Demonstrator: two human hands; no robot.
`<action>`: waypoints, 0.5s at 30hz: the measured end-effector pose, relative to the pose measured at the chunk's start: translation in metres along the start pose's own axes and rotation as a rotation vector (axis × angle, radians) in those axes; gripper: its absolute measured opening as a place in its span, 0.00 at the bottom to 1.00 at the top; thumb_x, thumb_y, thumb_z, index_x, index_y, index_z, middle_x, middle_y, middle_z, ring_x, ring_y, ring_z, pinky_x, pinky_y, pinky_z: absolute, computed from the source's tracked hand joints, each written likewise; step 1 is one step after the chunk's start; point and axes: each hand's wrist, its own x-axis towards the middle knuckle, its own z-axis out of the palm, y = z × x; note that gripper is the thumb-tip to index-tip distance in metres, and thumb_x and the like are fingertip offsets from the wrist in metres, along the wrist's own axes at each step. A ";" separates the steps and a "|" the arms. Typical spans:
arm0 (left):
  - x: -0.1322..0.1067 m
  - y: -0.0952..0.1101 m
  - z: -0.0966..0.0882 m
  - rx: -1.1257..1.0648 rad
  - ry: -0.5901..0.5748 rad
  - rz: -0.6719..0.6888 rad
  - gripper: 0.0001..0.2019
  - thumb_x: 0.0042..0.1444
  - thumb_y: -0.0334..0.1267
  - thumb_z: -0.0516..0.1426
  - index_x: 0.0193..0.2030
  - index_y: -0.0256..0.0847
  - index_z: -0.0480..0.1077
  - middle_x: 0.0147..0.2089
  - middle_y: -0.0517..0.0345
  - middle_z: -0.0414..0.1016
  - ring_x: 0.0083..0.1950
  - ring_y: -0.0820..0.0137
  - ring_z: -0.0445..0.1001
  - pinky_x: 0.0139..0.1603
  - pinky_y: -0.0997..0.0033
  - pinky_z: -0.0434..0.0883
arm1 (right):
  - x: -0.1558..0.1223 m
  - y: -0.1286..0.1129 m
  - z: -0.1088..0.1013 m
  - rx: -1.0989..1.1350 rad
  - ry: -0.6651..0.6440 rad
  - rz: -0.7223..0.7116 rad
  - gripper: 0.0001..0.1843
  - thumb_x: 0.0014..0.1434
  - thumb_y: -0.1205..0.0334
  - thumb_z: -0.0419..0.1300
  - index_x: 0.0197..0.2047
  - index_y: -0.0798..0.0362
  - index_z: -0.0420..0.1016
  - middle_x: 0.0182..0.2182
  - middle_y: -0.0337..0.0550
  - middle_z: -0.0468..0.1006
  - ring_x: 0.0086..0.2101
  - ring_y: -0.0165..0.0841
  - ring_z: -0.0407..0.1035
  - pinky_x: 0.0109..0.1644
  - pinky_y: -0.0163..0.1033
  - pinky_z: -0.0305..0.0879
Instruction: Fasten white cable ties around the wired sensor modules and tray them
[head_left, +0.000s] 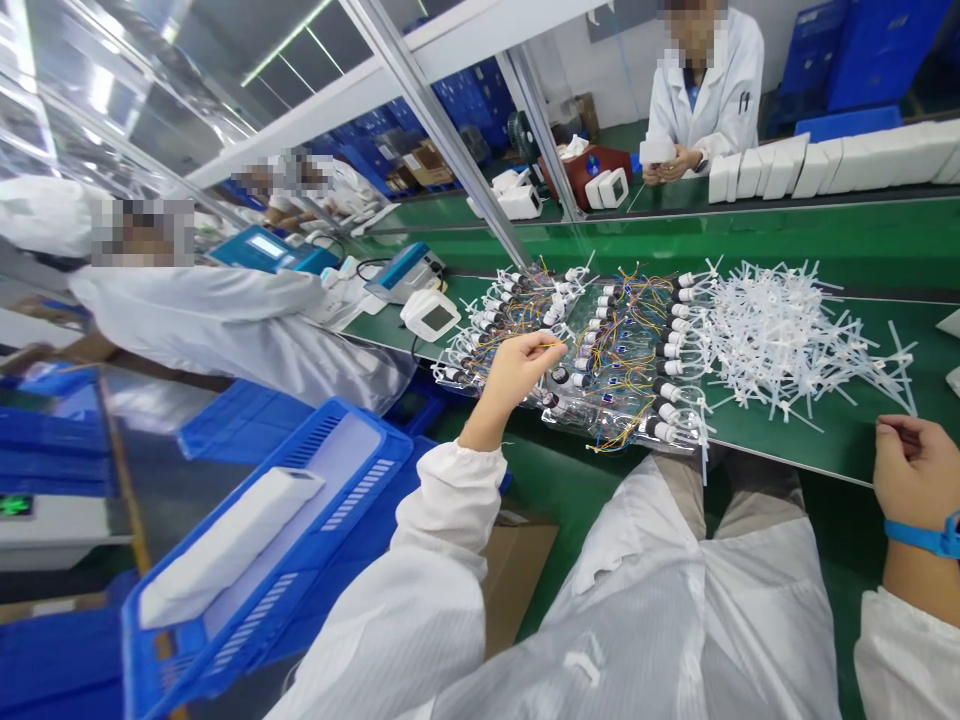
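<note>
Sleeves point(450, 510): white, gathered at the cuffs, both arms reaching forward from the body.
Right hand point(919, 470): by the near bench edge at far right, blue wristband point(919, 537) on; fingers curled toward the thumb. Whether anything is gripped cannot be told.
Left hand point(525, 362): above the left-hand rows of wired parts, wrist bent to the right, palm side down; thumb and fingertips brought together. Whether anything thin is pinched cannot be told.
Wired parts point(615, 350): black-and-white cylinders with coloured leads, set in rows on clear plastic on the green bench point(832, 447), below and to the right of the left hand.
Cable ties point(780, 345): loose white heap between the wired parts and the right hand.
Blue crate point(390, 445): left of the body, a white bundle point(232, 545) inside.
White device point(430, 315): dark screen, beyond the left hand.
Obstruction: left hand hides part of the rows; metal post point(450, 130) rises behind the bench.
Co-worker opposite point(701, 100): both hands at a white piece, beside a row of white boxes point(832, 165).
</note>
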 end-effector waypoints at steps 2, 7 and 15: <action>-0.001 0.002 -0.001 -0.039 0.024 -0.003 0.13 0.60 0.51 0.68 0.34 0.44 0.83 0.30 0.59 0.78 0.34 0.63 0.75 0.34 0.67 0.67 | 0.000 -0.003 -0.001 0.003 0.000 -0.006 0.19 0.63 0.49 0.62 0.48 0.50 0.87 0.38 0.49 0.87 0.38 0.48 0.84 0.48 0.50 0.79; -0.001 0.010 -0.006 -0.099 0.139 -0.008 0.13 0.60 0.51 0.69 0.36 0.42 0.83 0.31 0.59 0.78 0.35 0.65 0.74 0.34 0.68 0.67 | 0.000 -0.004 -0.002 -0.001 0.004 -0.013 0.20 0.63 0.48 0.62 0.48 0.50 0.88 0.39 0.51 0.88 0.38 0.48 0.84 0.49 0.51 0.79; 0.000 0.037 -0.021 -0.134 0.237 0.005 0.13 0.62 0.51 0.67 0.39 0.42 0.81 0.28 0.62 0.73 0.30 0.70 0.69 0.31 0.70 0.65 | 0.001 -0.004 0.000 0.021 -0.005 0.021 0.20 0.62 0.48 0.62 0.47 0.51 0.87 0.39 0.51 0.88 0.38 0.48 0.84 0.49 0.52 0.79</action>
